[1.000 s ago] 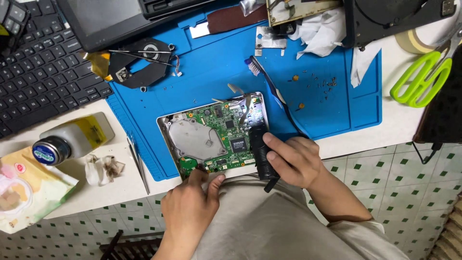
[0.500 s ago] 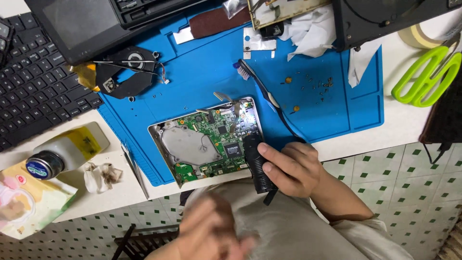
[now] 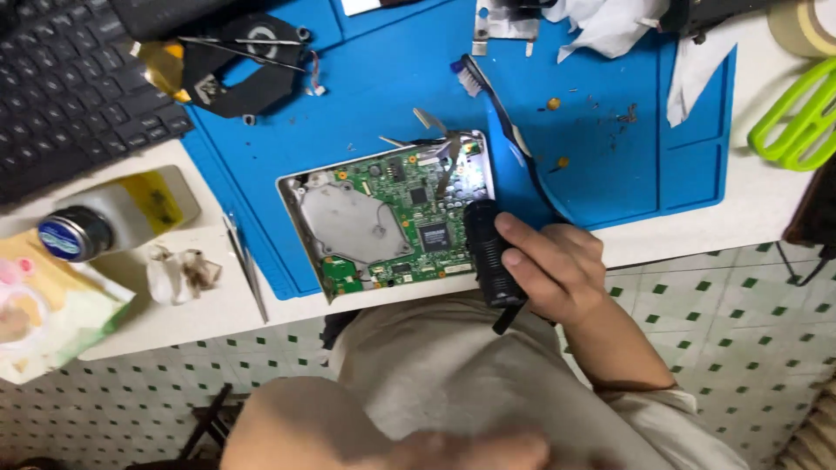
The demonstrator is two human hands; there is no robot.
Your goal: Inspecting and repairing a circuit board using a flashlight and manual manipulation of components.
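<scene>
A single head-worn camera looks steeply down, close over the tabletop (image 3: 697, 228) edge, taking in the blue mat (image 3: 366, 96), the lap and tiled floor (image 3: 740, 313); the bottom edge seems blurred.

A white counter (image 3: 749, 204) runs across the upper part of the view, its front edge slanting from lower left to upper right. A blue mat (image 3: 366, 78) with raised rims and shallow compartments covers its middle and hangs slightly over the front edge. Below the counter lies the floor (image 3: 740, 322), laid in pale square tiles with small dark green squares at the corners. On the floor at lower left, dark thin legs (image 3: 205, 422) of some furniture show, too blurred to tell more. The light is even and soft, with faint shadows on the counter.
</scene>
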